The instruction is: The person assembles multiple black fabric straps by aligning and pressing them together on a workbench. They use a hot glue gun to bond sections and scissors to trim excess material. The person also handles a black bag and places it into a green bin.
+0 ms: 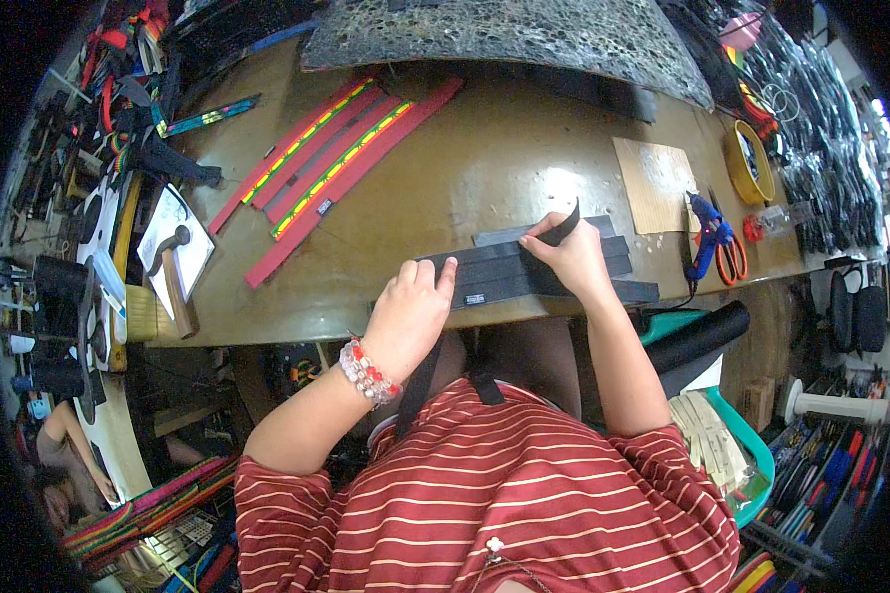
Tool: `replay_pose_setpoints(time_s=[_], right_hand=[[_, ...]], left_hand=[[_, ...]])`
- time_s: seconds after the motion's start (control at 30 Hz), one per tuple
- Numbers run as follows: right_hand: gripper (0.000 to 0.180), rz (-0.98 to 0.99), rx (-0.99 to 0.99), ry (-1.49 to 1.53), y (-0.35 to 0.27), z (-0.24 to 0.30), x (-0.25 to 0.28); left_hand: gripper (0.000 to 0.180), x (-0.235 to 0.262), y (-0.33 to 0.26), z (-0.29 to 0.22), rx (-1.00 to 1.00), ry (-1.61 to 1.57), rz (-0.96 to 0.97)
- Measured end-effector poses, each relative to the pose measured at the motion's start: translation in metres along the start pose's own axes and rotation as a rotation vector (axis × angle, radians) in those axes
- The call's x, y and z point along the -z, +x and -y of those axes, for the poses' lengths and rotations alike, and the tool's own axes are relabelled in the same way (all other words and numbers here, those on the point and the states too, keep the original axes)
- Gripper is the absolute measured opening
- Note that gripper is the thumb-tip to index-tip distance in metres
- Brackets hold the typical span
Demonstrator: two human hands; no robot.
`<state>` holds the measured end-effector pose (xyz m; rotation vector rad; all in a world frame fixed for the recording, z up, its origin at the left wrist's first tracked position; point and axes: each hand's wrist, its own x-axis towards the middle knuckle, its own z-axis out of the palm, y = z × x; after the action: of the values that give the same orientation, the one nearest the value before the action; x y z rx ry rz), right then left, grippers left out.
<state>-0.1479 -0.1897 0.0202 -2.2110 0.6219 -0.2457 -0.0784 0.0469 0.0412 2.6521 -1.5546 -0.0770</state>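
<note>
Several black straps (524,272) lie side by side near the front edge of a brown worktable (485,158). My left hand (410,306), with a beaded bracelet on the wrist, presses down on their left end, fingers curled. My right hand (569,252) pinches a narrow black strip (564,225) that curls up from the straps. A further black strap hangs down over my red striped shirt.
Red straps with yellow-green centres (331,163) lie diagonally at the table's left. A hammer (173,272) rests on a white sheet. At right are a cardboard piece (655,183), a blue glue gun (704,232), orange scissors (732,259) and a yellow round tin (750,163). Mesh fabric (504,35) covers the far side.
</note>
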Motion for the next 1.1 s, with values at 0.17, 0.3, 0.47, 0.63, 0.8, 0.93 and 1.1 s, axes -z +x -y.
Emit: replay_pose_setpoints(time_s=[0.17, 0.3, 0.47, 0.63, 0.8, 0.93, 1.1], right_hand=[[0.023, -0.071, 0.133, -0.096, -0.002, 0.007, -0.008], [0.020, -0.055, 0.143, 0.003, 0.002, 0.005, 0.009], [0.018, 0.072, -0.156, 0.334, 0.009, -0.023, 0.063], [0.020, -0.003, -0.183, 0.107, 0.011, -0.047, 0.068], [0.019, -0.085, -0.090, 0.047, 0.010, -0.049, 0.062], [0.021, -0.062, -0.185, -0.001, 0.009, -0.047, 0.063], [0.023, -0.072, -0.176, -0.039, 0.009, -0.047, 0.061]], left_hand=[[0.037, 0.004, 0.026, -0.018, -0.072, 0.003, -0.026], [0.041, -0.008, 0.053, -0.044, -0.278, -0.001, -0.051], [0.046, -0.015, 0.057, -0.048, -0.239, 0.015, -0.053], [0.047, -0.012, 0.061, -0.055, -0.194, 0.028, -0.063], [0.048, -0.012, 0.062, -0.055, -0.171, 0.005, -0.054], [0.050, -0.011, 0.064, -0.051, -0.197, 0.017, -0.044], [0.055, -0.009, 0.071, -0.054, -0.167, 0.014, -0.062]])
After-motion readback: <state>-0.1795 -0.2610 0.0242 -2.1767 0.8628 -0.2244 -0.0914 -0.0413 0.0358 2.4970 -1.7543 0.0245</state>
